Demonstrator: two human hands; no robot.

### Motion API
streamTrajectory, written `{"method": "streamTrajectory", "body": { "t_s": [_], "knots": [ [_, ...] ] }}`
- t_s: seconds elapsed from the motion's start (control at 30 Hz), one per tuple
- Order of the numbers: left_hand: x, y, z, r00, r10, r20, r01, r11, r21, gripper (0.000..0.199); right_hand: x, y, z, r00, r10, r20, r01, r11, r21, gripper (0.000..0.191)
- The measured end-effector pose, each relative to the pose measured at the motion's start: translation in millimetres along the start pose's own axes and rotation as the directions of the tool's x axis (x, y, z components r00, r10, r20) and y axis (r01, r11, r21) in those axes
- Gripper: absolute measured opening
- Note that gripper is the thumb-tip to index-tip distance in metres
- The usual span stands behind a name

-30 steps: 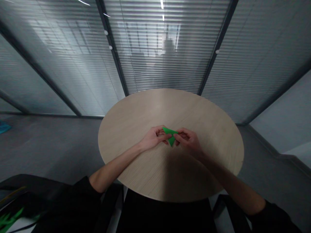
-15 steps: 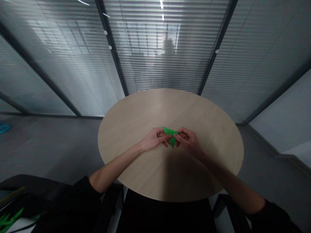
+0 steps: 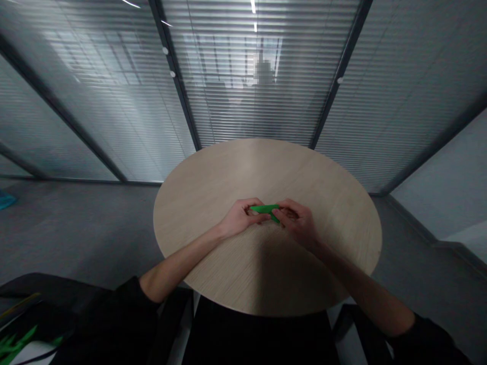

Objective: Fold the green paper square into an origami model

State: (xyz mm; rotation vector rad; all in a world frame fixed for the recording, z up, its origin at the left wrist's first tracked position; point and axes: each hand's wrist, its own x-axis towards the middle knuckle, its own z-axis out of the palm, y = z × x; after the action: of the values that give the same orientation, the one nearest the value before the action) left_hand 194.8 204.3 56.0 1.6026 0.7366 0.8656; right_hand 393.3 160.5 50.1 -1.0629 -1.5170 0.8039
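Note:
A small piece of folded green paper (image 3: 265, 208) is held between my two hands, just over the middle of the round wooden table (image 3: 243, 167). From the left, my left hand (image 3: 243, 215) pinches it between thumb and fingers. On the other side, my right hand (image 3: 299, 219) grips the right end, its thumb and index finger closed on the paper. The paper shows as a narrow strip with a small flap pointing down by the right fingertips. Parts of it are hidden behind the fingers.
Glass partitions with blinds (image 3: 251, 116) stand behind the table. A black chair (image 3: 49, 284) at lower left carries green pieces (image 3: 19, 339) and a white item (image 3: 36, 353). A blue object (image 3: 6, 199) lies on the floor at far left.
The green paper has been turned: its triangular face with a downward point now appears as a thin, nearly level strip. Both hands have shifted their fingers slightly but stay in place.

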Motion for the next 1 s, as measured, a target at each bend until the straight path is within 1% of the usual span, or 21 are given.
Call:
{"method": "streamTrajectory", "body": {
  "t_s": [0.07,0.17,0.27,0.4,0.5,0.57,0.7,0.83,0.9,1.0],
  "knots": [
    [-1,2,0.2,1.000,0.000,0.012,0.000,1.000,0.002,0.027,1,0,-1,1.000,-0.020,-0.011,0.020,0.999,-0.040,0.017],
    [0,1,0.5,1.000,0.003,0.022,-0.002,0.999,-0.052,0.030,2,1,-1,0.999,-0.038,0.012,0.039,0.996,-0.084,0.018],
    [1,-3,0.5,1.000,0.004,0.030,-0.001,0.996,-0.093,0.033,2,3,-1,0.999,-0.036,0.037,0.038,0.997,-0.074,0.021],
    [3,-8,-0.6,0.998,-0.026,0.059,0.035,0.987,-0.156,0.037,3,6,0,0.993,0.071,0.095,-0.070,0.997,-0.015,0.024],
    [2,-9,-2.2,0.989,-0.061,0.133,0.086,0.978,-0.190,0.036,4,7,-1,0.985,0.144,0.095,-0.147,0.989,0.024,0.026],
    [1,-9,-3.1,0.983,-0.067,0.173,0.100,0.977,-0.188,0.035,6,7,-2,0.978,0.179,0.107,-0.184,0.982,0.038,0.027],
    [1,-8,-4.0,0.991,-0.032,0.133,0.054,0.985,-0.165,0.033,7,6,-3,0.958,0.230,0.173,-0.240,0.970,0.043,0.029],
    [3,-8,-4.2,0.994,-0.073,0.085,0.088,0.979,-0.181,0.036,6,5,-3,0.947,0.274,0.170,-0.296,0.947,0.122,0.035],
    [4,-8,-4.2,0.995,-0.080,0.062,0.091,0.972,-0.217,0.039,6,6,-3,0.934,0.299,0.197,-0.332,0.928,0.167,0.038],
    [4,-7,-4.3,0.995,-0.073,0.061,0.086,0.963,-0.257,0.040,5,8,-2,0.922,0.304,0.240,-0.352,0.916,0.192,0.036]
  ]
}}
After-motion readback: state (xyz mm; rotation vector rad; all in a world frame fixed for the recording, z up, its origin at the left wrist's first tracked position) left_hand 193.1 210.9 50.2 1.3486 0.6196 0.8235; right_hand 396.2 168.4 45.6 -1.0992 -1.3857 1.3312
